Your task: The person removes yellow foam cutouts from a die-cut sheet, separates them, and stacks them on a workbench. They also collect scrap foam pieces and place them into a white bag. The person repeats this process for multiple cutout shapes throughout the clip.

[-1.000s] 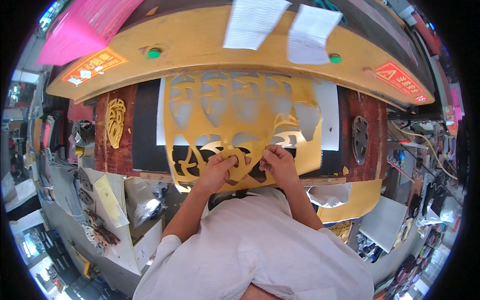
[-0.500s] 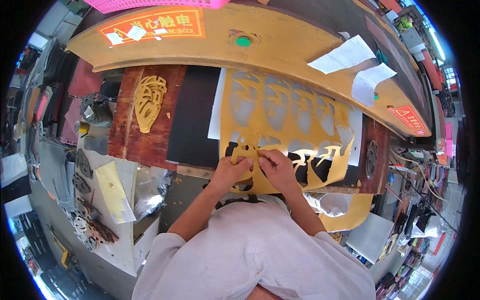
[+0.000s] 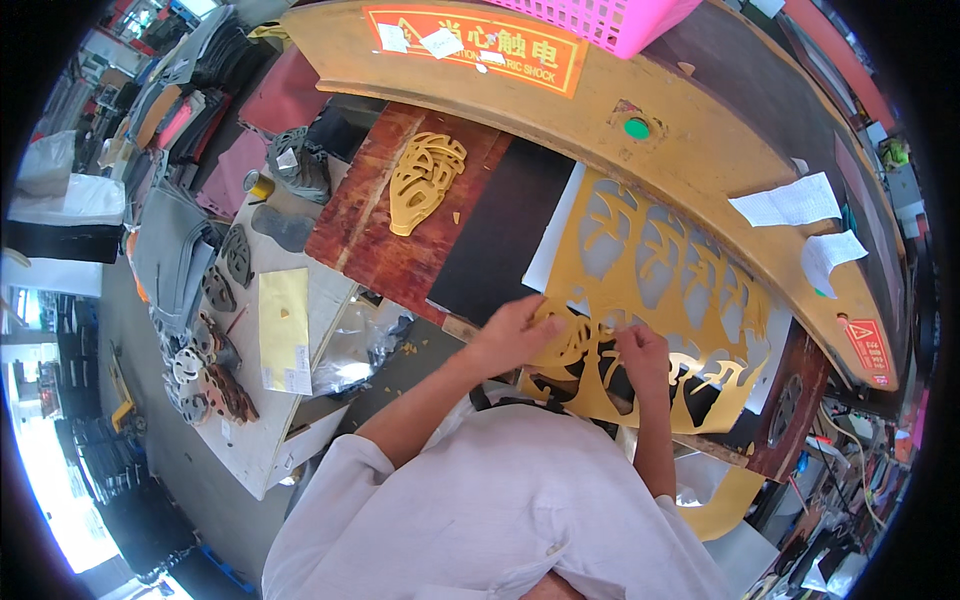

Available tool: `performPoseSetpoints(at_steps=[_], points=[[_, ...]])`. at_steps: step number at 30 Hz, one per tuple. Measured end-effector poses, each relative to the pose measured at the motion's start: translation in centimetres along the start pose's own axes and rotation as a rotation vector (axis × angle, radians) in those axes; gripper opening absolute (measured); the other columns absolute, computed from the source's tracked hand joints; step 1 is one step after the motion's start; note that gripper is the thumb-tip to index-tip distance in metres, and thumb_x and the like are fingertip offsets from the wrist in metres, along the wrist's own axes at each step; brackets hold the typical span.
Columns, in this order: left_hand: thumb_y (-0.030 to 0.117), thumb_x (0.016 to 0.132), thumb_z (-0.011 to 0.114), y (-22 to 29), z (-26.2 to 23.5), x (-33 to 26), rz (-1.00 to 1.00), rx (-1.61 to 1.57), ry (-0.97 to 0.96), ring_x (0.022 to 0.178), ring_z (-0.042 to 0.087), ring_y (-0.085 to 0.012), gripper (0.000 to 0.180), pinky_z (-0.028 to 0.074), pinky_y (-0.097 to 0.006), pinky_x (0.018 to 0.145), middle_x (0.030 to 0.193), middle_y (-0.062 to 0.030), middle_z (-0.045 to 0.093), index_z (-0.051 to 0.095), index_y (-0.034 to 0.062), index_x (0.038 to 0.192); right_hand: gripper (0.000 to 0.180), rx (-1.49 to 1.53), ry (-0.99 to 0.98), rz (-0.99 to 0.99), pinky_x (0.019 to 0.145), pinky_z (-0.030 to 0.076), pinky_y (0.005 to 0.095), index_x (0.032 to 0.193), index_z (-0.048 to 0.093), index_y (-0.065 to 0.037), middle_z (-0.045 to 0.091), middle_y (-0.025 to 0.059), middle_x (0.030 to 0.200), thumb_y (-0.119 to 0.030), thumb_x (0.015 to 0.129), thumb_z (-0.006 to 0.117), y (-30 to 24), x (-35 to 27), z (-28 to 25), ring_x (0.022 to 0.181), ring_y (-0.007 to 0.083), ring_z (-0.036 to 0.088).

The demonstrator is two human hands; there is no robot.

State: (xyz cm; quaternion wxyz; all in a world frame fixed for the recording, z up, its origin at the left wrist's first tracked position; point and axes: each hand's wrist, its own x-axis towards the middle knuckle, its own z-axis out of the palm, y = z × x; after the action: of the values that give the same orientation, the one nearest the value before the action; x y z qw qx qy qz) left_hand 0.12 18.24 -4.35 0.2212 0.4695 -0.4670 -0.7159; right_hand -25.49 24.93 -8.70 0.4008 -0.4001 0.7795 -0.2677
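A thin gold sheet (image 3: 612, 292) with rows of leaf-shaped openwork cut-outs lies over a white sheet and a black board. At its near left part, my left hand (image 3: 508, 338) grips a gold openwork cut-out piece (image 3: 566, 342), thumb on top. My right hand (image 3: 645, 358) is just right of that piece, over the sheet, its fingers pinched together; whatever they hold is too small to tell. Farther left, a small stack of matching gold cut-out pieces (image 3: 424, 182) rests on the reddish-brown wooden board (image 3: 350, 235).
A yellow-brown machine beam (image 3: 690, 150) with a green button arches behind the sheet. Above it sits a pink plastic basket (image 3: 620, 25). On the left, a side table (image 3: 245, 440) carries dark cut-out parts, a yellow sheet (image 3: 285, 330) and a tape roll (image 3: 258, 184).
The view has turned left. My left hand has drawn the gold cut-out piece leftward, away from my right hand, which has come apart from it.
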Motion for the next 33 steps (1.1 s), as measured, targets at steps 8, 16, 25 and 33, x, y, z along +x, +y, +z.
performPoseSetpoints(at_steps=[8, 16, 25, 33], points=[[0.022, 0.114, 0.051, 1.3, -2.5, 0.0, 0.277, -0.073, 0.08, 0.082, 0.058, -0.0071, 0.029, 0.049, -0.024, 0.072, 0.091, 0.0018, 0.065, 0.064, -0.003, 0.12, 0.056, 1.271, -0.881, 0.345, 0.098, 0.059, 0.0453, 0.154, 0.049, -0.004, 0.069, 0.0134, 0.133, -0.041, 0.111, 0.054, -4.2, 0.0, 7.0, 0.112, 0.031, 0.073], [0.014, 0.109, 0.057, -0.4, -5.2, -2.4, 0.112, -0.125, 0.489, 0.101, 0.068, -0.0116, 0.051, 0.057, -0.029, 0.086, 0.115, -0.0095, 0.075, 0.046, 0.001, 0.158, 0.06, 1.083, -0.357, -0.02, 0.093, 0.061, 0.0414, 0.159, 0.039, -0.003, 0.071, 0.0128, 0.126, -0.008, 0.104, 0.064, -8.8, 3.9, 10.8, 0.11, 0.0226, 0.071], [0.037, 0.096, 0.075, -4.1, -2.5, -2.1, 0.056, 0.8, 0.407, 0.115, 0.068, -0.0438, 0.063, 0.057, -0.047, 0.097, 0.134, -0.0248, 0.059, 0.057, 0.0018, 0.146, 0.058, 1.054, -0.461, 0.127, 0.093, 0.063, 0.0435, 0.155, 0.043, 0.004, 0.064, 0.0164, 0.132, -0.007, 0.102, 0.066, -10.4, 4.8, 9.9, 0.115, 0.0253, 0.069], [0.028, 0.105, 0.066, 2.4, -6.9, 2.8, 0.582, 0.739, 0.662, 0.087, 0.074, -0.0367, 0.032, 0.061, -0.044, 0.075, 0.11, -0.0142, 0.071, 0.07, 0.0071, 0.129, 0.044, 1.186, -0.574, -0.258, 0.092, 0.063, 0.0413, 0.147, 0.054, 0.001, 0.068, 0.0121, 0.127, -0.011, 0.106, 0.063, -19.6, 8.6, 8.4, 0.114, 0.0236, 0.07]])
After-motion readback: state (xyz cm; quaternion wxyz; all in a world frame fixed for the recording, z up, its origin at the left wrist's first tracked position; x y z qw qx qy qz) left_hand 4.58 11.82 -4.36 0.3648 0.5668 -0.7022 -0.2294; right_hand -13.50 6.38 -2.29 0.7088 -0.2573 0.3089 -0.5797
